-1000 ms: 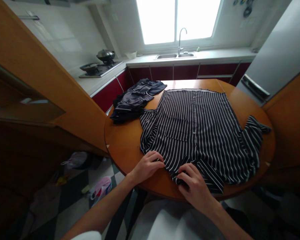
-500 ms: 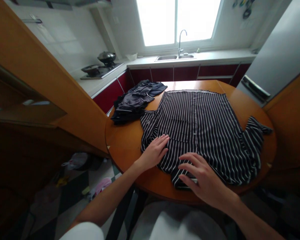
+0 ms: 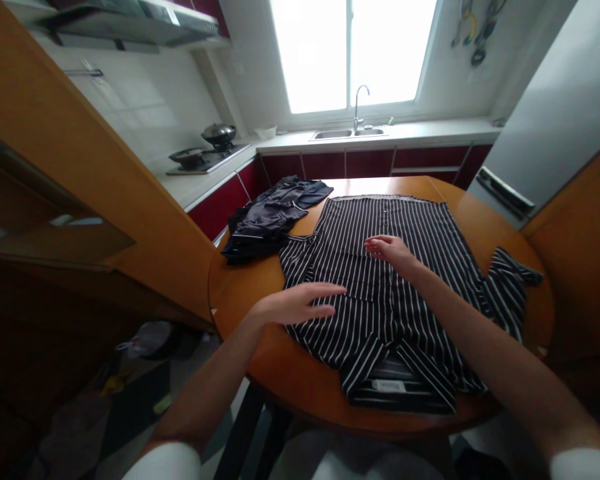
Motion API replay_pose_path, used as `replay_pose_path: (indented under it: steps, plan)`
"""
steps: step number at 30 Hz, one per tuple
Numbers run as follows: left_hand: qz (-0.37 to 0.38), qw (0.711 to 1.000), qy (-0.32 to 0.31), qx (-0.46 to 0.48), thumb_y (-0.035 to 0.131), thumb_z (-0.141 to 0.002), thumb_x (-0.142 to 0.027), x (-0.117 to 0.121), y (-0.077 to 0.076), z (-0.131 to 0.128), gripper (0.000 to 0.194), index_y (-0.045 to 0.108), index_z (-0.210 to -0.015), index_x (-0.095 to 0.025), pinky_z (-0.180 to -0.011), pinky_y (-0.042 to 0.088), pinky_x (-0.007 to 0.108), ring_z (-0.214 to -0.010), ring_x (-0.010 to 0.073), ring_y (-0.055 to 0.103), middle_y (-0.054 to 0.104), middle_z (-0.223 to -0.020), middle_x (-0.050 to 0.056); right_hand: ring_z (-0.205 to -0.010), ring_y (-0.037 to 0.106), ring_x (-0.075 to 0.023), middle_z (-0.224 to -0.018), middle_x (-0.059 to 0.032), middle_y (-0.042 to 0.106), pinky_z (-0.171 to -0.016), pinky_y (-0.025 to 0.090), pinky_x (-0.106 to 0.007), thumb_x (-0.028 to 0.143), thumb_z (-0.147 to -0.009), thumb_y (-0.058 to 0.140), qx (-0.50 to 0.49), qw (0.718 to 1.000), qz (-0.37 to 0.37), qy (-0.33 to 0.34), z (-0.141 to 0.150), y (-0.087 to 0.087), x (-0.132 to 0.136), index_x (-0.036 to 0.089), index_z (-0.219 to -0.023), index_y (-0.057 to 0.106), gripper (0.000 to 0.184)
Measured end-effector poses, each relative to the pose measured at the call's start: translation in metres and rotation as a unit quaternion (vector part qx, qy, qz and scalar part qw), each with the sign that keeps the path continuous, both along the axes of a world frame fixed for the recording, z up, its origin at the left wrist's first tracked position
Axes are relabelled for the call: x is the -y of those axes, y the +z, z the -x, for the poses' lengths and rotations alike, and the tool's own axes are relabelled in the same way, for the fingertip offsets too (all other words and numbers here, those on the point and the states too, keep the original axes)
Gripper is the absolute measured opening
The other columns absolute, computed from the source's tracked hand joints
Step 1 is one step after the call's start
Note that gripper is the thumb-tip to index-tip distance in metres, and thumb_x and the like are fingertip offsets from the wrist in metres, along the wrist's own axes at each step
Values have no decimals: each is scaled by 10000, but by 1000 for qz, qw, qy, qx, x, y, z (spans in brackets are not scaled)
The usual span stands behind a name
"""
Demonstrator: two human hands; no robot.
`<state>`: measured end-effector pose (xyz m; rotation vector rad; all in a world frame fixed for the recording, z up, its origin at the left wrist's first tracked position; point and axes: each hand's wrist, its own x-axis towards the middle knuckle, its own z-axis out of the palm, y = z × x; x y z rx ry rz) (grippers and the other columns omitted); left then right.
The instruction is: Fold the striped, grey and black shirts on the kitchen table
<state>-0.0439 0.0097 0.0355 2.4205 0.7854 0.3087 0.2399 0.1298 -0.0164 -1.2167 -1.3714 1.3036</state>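
Currently, my left hand (image 3: 297,303) is hovering, fingers extended and holding nothing, over the left side of the black-and-white striped shirt (image 3: 350,267), which is lying spread across the round wooden table (image 3: 245,293) with its collar (image 3: 403,373) at the near edge. My right hand (image 3: 387,250) is reaching farther out, over the shirt's middle, its fingers loosely curved; whether the fingertips are touching the fabric, I cannot tell. Dark folded clothes (image 3: 275,210) are lying at the table's far left, just beside the shirt's left sleeve (image 3: 297,253).
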Motion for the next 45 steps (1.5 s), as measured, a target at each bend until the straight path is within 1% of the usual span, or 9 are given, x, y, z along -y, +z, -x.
replay_pose_path:
  steps: [4,7,10,13,18,26,32,41,45]
  plan:
    - [-133,952,277,-7,616,-973,-287,-80,-30,-6,450,569,-1395,-139,-1161,399,450,-1337,268,546,604,-1414,140,-1037,715,-188,-1171,-129,738,-986,566,-393,233,-960,557,-99,995,33,-3,10,-26,-6,151,-1036,709,188]
    - [-183,909,373,-42,667,-906,-214,-115,-66,-6,473,586,-1360,-107,-1183,375,441,-1358,280,518,587,-1418,171,-1025,723,-197,-1121,-115,754,-1032,550,-385,203,-907,629,-140,989,53,-21,14,-46,-9,168,-943,736,118]
    - [-197,906,370,-51,648,-901,-198,-123,-90,-5,437,617,-1333,-141,-1181,389,418,-1344,260,529,593,-1409,142,-998,729,-205,-1052,-106,769,-1052,541,-391,164,-850,676,-150,987,44,-29,14,-60,-14,170,-878,760,88]
    - [-199,916,343,-65,633,-908,-212,-121,-97,-3,398,660,-1302,-159,-1171,409,403,-1329,258,542,580,-1418,128,-1000,727,-213,-1018,-91,777,-1053,536,-417,176,-823,697,-139,990,20,-17,13,-67,-18,180,-891,778,106]
    - [-220,911,333,-99,590,-923,-225,-125,-98,5,297,758,-1167,-198,-1189,388,431,-1376,281,498,528,-1481,107,-970,731,-220,-946,-78,784,-1045,527,-455,228,-793,726,-113,993,-7,-16,11,-69,-17,190,-863,783,98]
    - [-203,898,367,-131,568,-949,-309,-128,-102,20,371,716,-1257,-165,-1178,389,412,-1373,293,514,565,-1457,145,-949,733,-209,-956,-77,784,-1033,536,-446,234,-789,729,-112,993,-25,-7,10,-72,-18,187,-856,788,101]
    - [-186,905,357,-136,537,-964,-269,-128,-103,16,441,628,-1364,-106,-1166,394,383,-1349,279,540,591,-1423,182,-944,731,-198,-953,-83,781,-1048,538,-438,220,-798,745,-139,990,-22,4,7,-73,-19,175,-834,785,70]
    - [-192,896,368,-158,501,-978,-269,-125,-95,8,390,642,-1290,-82,-1176,370,355,-1350,261,532,594,-1418,179,-954,734,-210,-958,-93,779,-1061,539,-450,233,-817,747,-161,986,-26,13,3,-77,-18,175,-841,787,74]
    - [-213,873,401,-176,520,-969,-269,-114,-94,-8,479,554,-1405,-73,-1191,338,479,-1418,346,436,506,-1509,181,-980,728,-215,-974,-94,779,-1063,539,-442,251,-808,756,-166,986,-23,16,3,-78,-17,178,-851,790,92]
